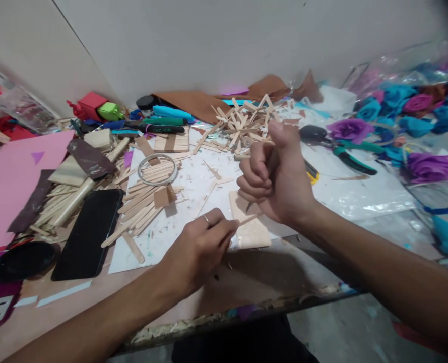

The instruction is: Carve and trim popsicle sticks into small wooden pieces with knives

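Note:
My left hand (204, 244), with a ring on one finger, is closed in a pinch. It holds a flat wooden craft stick (251, 219) down over a small pale wooden block (253, 236). Above the stick, my right hand (278, 176) is curled into a fist with the thumb up. A utility knife (313, 172) with a grey and yellow handle appears to pass through this fist. Its dark tip shows below the fingers, close to the stick. Most of the knife is hidden by my hand.
Loose craft sticks (142, 206) and a tape ring (157, 169) lie left on white paper (197, 196). Behind is a stick pile (242, 123). A black phone (89, 234) sits left; pliers (354, 156) and paper flowers (350, 130) are right. The table edge (208, 320) is near me.

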`<state>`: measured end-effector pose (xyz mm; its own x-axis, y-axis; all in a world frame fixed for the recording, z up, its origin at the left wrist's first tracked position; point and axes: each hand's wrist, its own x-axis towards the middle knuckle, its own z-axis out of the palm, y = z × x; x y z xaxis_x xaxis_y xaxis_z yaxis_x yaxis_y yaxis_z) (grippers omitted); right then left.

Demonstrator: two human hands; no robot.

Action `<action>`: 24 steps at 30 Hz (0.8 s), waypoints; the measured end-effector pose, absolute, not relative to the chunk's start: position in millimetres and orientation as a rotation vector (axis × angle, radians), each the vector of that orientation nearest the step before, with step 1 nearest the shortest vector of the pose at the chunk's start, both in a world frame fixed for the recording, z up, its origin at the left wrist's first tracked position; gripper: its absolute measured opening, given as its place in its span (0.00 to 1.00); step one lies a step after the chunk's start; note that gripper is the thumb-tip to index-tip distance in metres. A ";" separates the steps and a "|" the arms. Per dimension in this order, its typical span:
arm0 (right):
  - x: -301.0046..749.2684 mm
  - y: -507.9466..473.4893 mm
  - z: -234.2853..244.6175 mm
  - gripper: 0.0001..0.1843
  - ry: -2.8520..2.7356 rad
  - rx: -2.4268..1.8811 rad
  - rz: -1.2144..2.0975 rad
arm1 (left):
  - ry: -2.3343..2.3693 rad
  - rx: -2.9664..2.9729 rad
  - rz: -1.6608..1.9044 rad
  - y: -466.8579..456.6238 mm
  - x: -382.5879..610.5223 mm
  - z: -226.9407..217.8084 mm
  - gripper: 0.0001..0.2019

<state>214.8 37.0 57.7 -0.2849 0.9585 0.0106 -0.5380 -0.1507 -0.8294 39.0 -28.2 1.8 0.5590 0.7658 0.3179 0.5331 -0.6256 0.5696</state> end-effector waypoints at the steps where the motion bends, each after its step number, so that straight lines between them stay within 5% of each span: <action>1: 215.4 36.3 58.8 0.40 -0.911 -0.636 1.714 | 1.044 2.390 0.774 -28.4 38.9 1.3 0.10; 17: 215.2 33.1 51.7 0.34 -1.094 -0.355 2.010 | 1.025 2.320 0.650 -34.6 33.4 -7.2 0.08; 24: 216.5 37.9 42.9 0.39 -1.149 -0.184 2.075 | 0.950 2.340 0.722 -32.7 31.4 -8.0 0.12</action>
<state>216.5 37.9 42.9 -0.7131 0.6665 0.2174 -0.5379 -0.3213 -0.7794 31.4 -32.7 -8.0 0.6140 0.7379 0.2802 0.4674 -0.6259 0.6243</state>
